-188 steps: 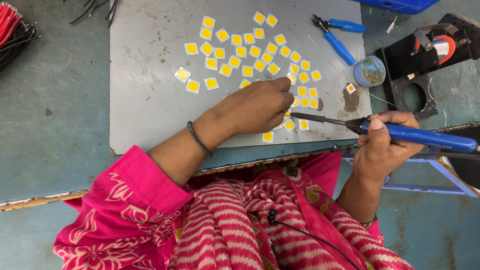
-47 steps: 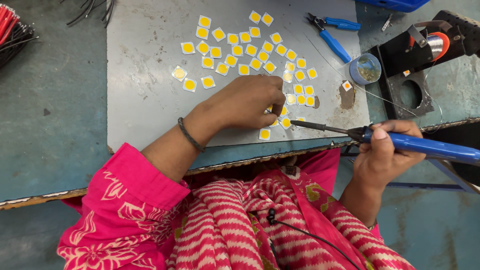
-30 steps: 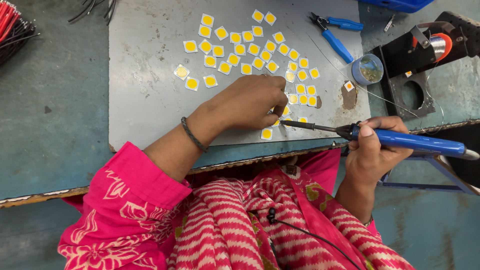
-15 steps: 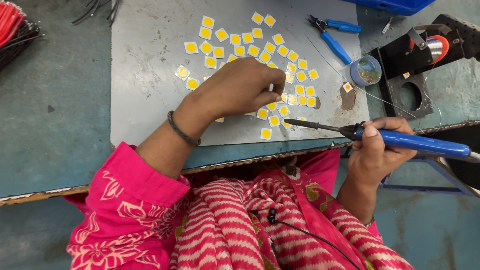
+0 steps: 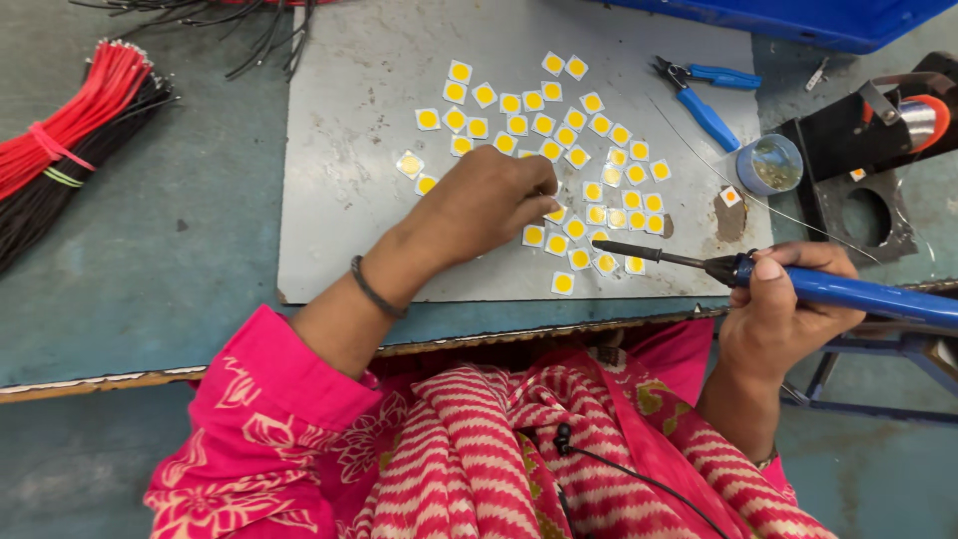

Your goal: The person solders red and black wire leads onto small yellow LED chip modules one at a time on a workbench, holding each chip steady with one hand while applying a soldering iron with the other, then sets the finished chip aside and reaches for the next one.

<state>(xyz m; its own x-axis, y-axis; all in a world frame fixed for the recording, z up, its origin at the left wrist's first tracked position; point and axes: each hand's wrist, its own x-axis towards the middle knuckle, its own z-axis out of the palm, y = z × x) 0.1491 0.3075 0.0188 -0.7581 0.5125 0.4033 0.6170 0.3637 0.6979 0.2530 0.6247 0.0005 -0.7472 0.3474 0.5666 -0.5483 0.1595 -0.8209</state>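
Observation:
Several small white squares with yellow centres point(image 5: 579, 157) lie scattered on a grey metal sheet point(image 5: 349, 230). My left hand point(image 5: 489, 200) rests knuckles-up among them, fingertips pinched at a square near the middle of the cluster. My right hand point(image 5: 788, 299) grips a blue-handled soldering iron point(image 5: 848, 292); its dark tip point(image 5: 614, 247) points left, just above the lower squares and a short way right of my left fingertips. One square point(image 5: 563, 283) lies apart near the sheet's front edge.
Blue-handled pliers point(image 5: 704, 100) and a small round pot point(image 5: 769, 165) sit at the sheet's right. A black stand point(image 5: 858, 190) with a solder spool stands at far right. Red and black wire bundles point(image 5: 70, 140) lie at left. A blue bin point(image 5: 798, 15) is at the back.
My left hand has slid up and left from the sheet's front edge into the middle of the cluster. The soldering iron has stayed nearly level, its tip still over the lower squares.

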